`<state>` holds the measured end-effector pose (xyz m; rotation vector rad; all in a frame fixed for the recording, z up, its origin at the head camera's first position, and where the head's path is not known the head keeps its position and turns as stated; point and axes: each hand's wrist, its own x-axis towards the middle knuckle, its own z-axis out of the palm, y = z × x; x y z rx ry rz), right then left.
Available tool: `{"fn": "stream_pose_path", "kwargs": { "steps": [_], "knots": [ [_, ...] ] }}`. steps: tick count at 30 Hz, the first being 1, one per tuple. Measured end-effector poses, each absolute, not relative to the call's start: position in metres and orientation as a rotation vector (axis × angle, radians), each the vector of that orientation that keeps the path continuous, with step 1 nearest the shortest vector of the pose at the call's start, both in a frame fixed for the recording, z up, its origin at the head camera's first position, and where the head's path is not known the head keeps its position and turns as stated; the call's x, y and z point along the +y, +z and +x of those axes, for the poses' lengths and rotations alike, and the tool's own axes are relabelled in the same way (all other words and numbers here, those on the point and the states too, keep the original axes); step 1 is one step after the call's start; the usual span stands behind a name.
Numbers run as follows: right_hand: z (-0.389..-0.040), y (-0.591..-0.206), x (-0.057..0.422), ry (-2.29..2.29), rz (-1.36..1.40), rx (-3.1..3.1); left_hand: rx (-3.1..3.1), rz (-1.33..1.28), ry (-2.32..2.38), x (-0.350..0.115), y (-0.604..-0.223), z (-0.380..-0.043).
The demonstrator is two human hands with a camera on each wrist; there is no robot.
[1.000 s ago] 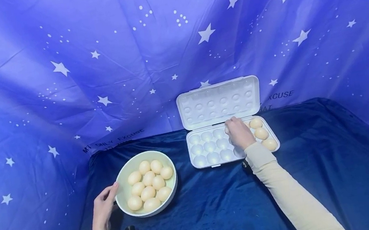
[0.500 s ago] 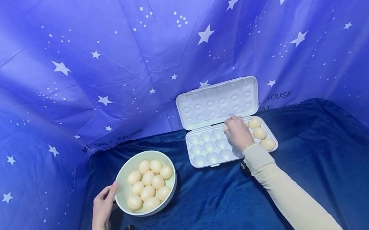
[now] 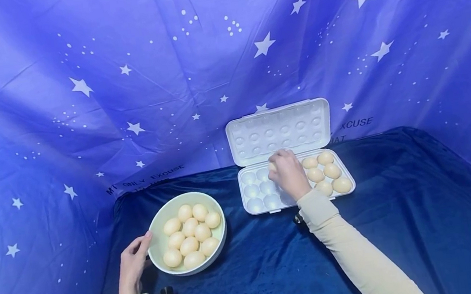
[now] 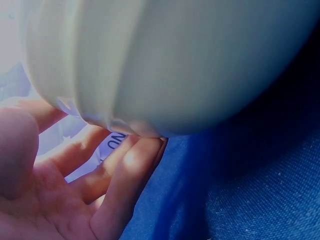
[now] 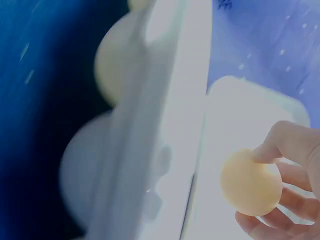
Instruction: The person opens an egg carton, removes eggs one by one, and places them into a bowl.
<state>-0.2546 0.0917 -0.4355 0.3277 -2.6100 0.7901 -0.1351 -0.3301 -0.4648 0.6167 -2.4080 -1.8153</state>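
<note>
On the left of the head view stands a pale green bowl (image 3: 159, 246) heaped with cream-coloured eggs (image 3: 190, 227). My left hand (image 3: 131, 267) grips its left side, thumb at the rim; the left wrist view shows several fingers against the bowl's outer wall (image 4: 210, 65). Over the white egg carton (image 3: 274, 210), my right hand (image 3: 289, 173) pinches an egg (image 5: 251, 182) between thumb and fingers, above the back row left of the filled part. Two columns of eggs (image 3: 324, 173) fill the carton's right end. The cups under my right hand are hidden.
The carton's dimpled lid (image 3: 279, 131) stands raised at the back, near a blue star-patterned curtain (image 3: 181, 74). Bare cups (image 3: 252, 191) show at the carton's left end. Dark blue cloth (image 3: 261, 272) covers the table.
My right hand has shifted left along the carton with the egg, uncovering the second column of eggs from the right. My left hand stays at the bowl.
</note>
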Motion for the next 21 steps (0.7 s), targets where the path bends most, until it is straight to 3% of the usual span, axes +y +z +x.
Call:
{"fn": "stream_pose_path", "kwargs": {
  "steps": [21],
  "knots": [
    [-0.214,-0.411,0.009,0.847,0.640,-2.469,-2.431,0.624,-1.801,-0.331,-0.465,-0.135]
  ]
}}
